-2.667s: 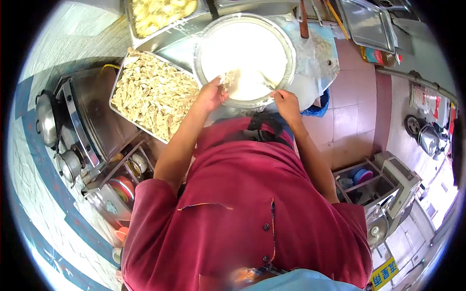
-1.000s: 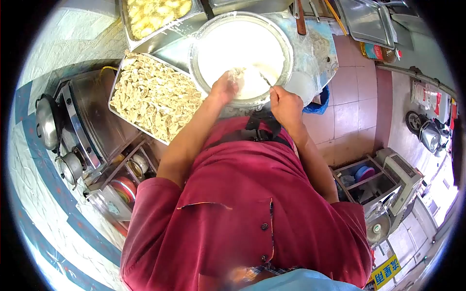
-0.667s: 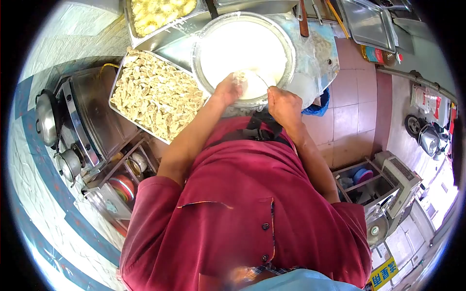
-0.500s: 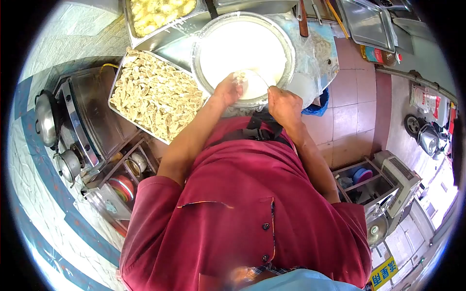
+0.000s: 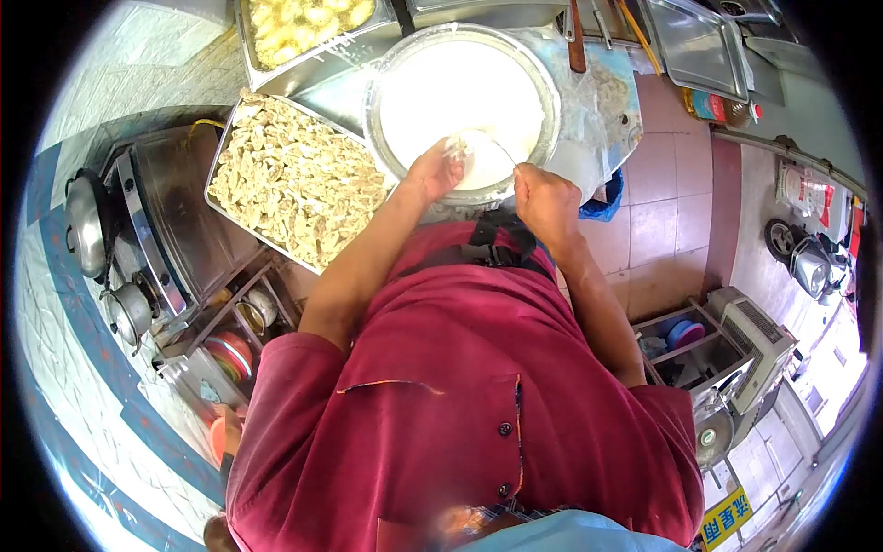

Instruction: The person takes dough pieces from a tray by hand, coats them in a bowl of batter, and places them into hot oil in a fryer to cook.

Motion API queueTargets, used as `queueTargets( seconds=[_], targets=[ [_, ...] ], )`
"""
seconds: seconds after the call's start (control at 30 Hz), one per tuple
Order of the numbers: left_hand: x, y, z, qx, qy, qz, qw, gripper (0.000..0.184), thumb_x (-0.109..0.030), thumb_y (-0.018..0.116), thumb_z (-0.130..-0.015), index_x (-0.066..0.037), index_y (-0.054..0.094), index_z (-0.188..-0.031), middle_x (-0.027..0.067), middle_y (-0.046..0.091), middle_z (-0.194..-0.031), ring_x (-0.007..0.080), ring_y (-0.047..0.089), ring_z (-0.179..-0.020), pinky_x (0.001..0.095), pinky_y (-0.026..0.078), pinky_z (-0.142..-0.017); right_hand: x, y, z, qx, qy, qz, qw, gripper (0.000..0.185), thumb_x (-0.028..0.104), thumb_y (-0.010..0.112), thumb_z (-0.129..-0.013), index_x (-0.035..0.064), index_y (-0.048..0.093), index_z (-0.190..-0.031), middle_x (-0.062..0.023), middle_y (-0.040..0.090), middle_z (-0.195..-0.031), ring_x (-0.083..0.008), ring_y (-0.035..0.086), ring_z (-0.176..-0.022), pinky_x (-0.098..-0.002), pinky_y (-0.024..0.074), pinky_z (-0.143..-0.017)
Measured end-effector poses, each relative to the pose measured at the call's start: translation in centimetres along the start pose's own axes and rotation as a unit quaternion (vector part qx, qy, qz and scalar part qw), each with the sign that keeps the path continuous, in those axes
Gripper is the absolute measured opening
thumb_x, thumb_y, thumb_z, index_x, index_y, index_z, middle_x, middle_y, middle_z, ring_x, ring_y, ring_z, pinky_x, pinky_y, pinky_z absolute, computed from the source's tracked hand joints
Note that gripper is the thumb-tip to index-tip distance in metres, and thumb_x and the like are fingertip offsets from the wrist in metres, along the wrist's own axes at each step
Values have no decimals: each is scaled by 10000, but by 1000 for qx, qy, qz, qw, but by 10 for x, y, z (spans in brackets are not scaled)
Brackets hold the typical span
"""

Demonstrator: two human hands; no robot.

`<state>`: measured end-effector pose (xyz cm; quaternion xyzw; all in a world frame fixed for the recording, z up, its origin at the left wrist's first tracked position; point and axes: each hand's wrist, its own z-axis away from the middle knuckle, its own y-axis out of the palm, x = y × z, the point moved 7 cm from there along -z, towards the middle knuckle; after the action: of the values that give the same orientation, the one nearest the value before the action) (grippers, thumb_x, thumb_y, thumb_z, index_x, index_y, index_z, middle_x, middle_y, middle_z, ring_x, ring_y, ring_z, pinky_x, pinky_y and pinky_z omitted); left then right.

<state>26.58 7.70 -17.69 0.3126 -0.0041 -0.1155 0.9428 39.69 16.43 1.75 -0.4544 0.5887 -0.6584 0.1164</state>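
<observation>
The basin (image 5: 552, 106) holds white mix (image 5: 455, 87), tray (image 5: 260, 234) pale pieces (image 5: 294, 179), pan (image 5: 317, 66) yellow pieces (image 5: 308, 26). At the basin's near rim, right hand (image 5: 548, 201) grips a utensil (image 5: 505, 151); left hand (image 5: 434, 173) is curled, its hold unclear.

White glare in the basin (image 5: 553, 103) — fisheye-curved edges

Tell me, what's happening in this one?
A person is working over a wide basin of white mixture. Their right hand grips a thin utensil; the left hand is at the near side, fingers over the mixture, what they hold too washed out to tell. To the left sits a tray full of pale pieces.
</observation>
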Motion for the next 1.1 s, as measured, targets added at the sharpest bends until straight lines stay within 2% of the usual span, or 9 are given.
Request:
queueTargets(
  seconds=[0.07,0.27,0.37,0.47,0.57,0.77,0.87,0.97,1.1],
  targets=[
    [1,-1,2,-3,-7,-9,1000,286,-285,414,-1039,-76,599,-1102,28,667,-871,87,567,-606,172,496,-491,4,-2,-1,-9,-10,5,1000,179,128,596,-842,78,552,-675,-118,589,-589,-310,614,-534,-406,485,-514],
    [-1,-1,1,10,-8,-7,1000,281,-278,412,-1040,-76,595,-1106,31,666,-893,88,569,-615,170,499,-507,-12,3,2,-22,60,-34,997,156,165,599,-867,71,607,-743,-145,619,-627,-343,617,-546,-433,489,-552],
    [1,-9,-7,24,-11,-12,1000,278,-277,417,-1037,-77,595,-1113,26,669,-902,92,576,-628,178,510,-525,-22,13,4,46,126,-43,990,173,198,594,-887,62,665,-806,-171,642,-672,-353,635,-610,-442,492,-583],
    [1,-1,2,15,-2,-2,1000,270,-272,424,-1032,-78,595,-1107,23,666,-893,97,579,-640,190,510,-535,-41,20,9,43,216,-143,965,215,222,591,-895,42,706,-867,-174,633,-659,-321,630,-610,-409,477,-589],
    [0,5,5,33,-17,-14,999,265,-281,430,-1031,-80,595,-1085,22,657,-873,99,570,-640,203,502,-536,-56,28,13,82,284,-241,925,240,230,599,-889,31,728,-923,-141,593,-607,-223,578,-566,-348,437,-569],
    [2,2,3,38,-19,-1,999,235,-287,473,-1021,-88,588,-1070,26,641,-842,102,561,-638,210,482,-524,-66,44,24,128,362,-352,853,233,202,599,-878,5,722,-895,-77,528,-570,-122,473,-549,-297,383,-538],
    [2,7,11,26,-25,-9,999,224,-280,494,-1016,-86,587,-1078,34,642,-853,107,565,-642,211,482,-521,-65,47,23,125,312,-354,873,237,180,556,-929,11,722,-905,54,419,-567,-42,373,-529,-236,286,-484],
    [6,-5,3,-9,-29,-16,999,229,-279,483,-1022,-84,585,-1083,36,641,-859,108,558,-639,212,479,-518,-69,46,23,124,306,-274,903,232,218,603,-879,18,716,-907,-153,605,-633,-222,558,-559,-343,434,-575],
    [6,-6,3,-16,-17,-25,999,224,-261,463,-1030,-84,588,-1089,29,640,-856,107,544,-623,201,478,-517,-52,31,17,54,200,-151,967,220,205,583,-907,32,718,-926,-139,565,-597,-208,507,-518,-338,410,-537]
  ],
)
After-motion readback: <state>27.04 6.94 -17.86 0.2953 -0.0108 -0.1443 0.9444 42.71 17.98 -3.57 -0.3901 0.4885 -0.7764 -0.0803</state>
